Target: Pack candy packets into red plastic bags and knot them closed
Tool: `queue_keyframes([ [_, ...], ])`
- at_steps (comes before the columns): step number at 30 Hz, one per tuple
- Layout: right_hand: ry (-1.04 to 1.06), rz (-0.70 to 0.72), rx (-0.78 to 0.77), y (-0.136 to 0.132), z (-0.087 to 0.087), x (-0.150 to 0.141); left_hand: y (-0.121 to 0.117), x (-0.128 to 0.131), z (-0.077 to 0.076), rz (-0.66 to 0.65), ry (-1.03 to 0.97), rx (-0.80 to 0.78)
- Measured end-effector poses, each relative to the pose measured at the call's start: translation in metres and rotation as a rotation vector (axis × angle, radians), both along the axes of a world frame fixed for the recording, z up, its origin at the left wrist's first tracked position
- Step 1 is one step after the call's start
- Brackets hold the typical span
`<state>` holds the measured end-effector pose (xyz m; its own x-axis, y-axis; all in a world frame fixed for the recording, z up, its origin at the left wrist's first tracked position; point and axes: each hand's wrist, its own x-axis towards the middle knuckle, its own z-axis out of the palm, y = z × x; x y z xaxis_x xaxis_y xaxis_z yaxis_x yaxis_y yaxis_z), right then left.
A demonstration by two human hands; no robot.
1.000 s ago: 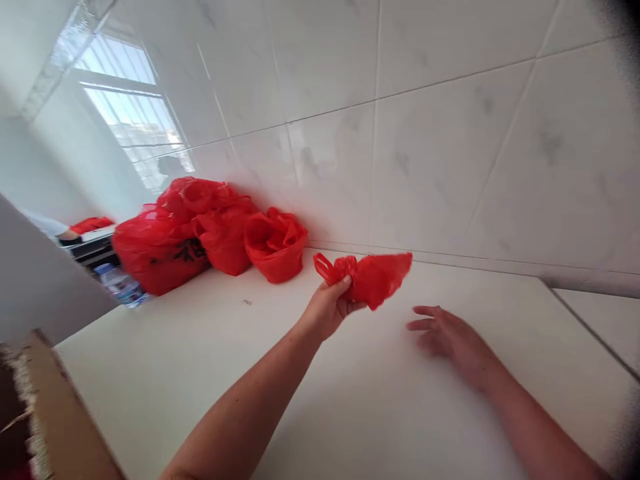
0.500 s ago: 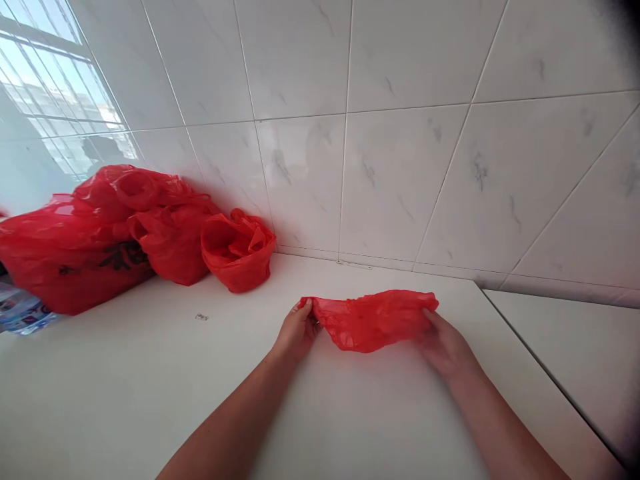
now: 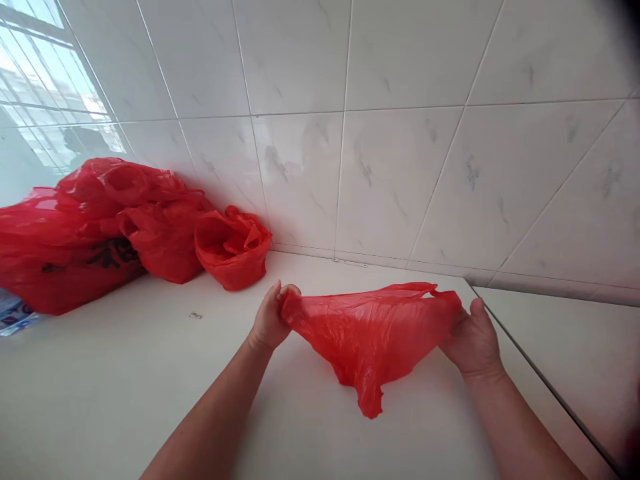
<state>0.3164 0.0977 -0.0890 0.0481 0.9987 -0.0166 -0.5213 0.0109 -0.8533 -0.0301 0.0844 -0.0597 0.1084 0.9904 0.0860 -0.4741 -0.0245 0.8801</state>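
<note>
A thin red plastic bag (image 3: 370, 333) is stretched sideways above the white tabletop (image 3: 125, 400), its lower corner hanging down in the middle. At its left end my left hand (image 3: 273, 317) is closed on the plastic. My right hand (image 3: 473, 340) holds the other end; its thumb points up and some fingers are hidden behind or inside the plastic. An opening shows near the bag's upper right edge.
Several filled red bags (image 3: 75, 233) are piled at the left, one with black lettering. Beside them a smaller red bag (image 3: 233, 253) stands with its top open. A tiled wall (image 3: 400, 160) rises behind the table. A clear plastic bottle (image 3: 15, 313) shows partly at the far left.
First only my left hand held the crumpled bag. My right hand then took hold of the other end, and the bag is now spread wider, a corner hanging lower. The view has turned right.
</note>
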Motion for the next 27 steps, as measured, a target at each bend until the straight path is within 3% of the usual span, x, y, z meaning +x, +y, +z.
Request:
queue_keyframes([
  [4, -0.064, -0.052, 0.053, -0.001, 0.012, 0.001, -0.011, -0.002, 0.024, -0.116, 0.823, 0.194],
  [6, -0.102, -0.058, 0.068, -0.003, 0.020, 0.003, -0.011, -0.004, 0.028, -0.080, 1.139, 0.340],
  [8, -0.162, -0.034, 0.057, -0.008, 0.032, 0.006, -0.008, -0.008, 0.030, 0.014, 1.319, 0.457],
  [13, -0.518, 0.224, 0.047, -0.033, 0.074, -0.001, -0.002, -0.017, 0.037, 0.290, 1.451, 0.558],
  [15, -0.759, 0.349, 0.085, -0.045, 0.091, -0.013, -0.003, -0.016, 0.042, 0.331, 1.520, 0.591],
  [17, -1.022, 0.387, 0.095, -0.054, 0.100, -0.027, -0.006, -0.013, 0.044, 0.335, 1.614, 0.606],
  [21, -1.527, 0.152, 0.109, -0.054, 0.091, -0.042, -0.020, -0.003, 0.046, 0.321, 1.792, 0.555],
  [24, -1.776, 0.013, 0.231, -0.045, 0.075, -0.041, -0.035, 0.004, 0.049, 0.114, 1.954, 0.397],
  [27, -1.879, -0.003, 0.339, -0.039, 0.068, -0.041, -0.048, 0.013, 0.054, -0.061, 1.994, 0.262],
])
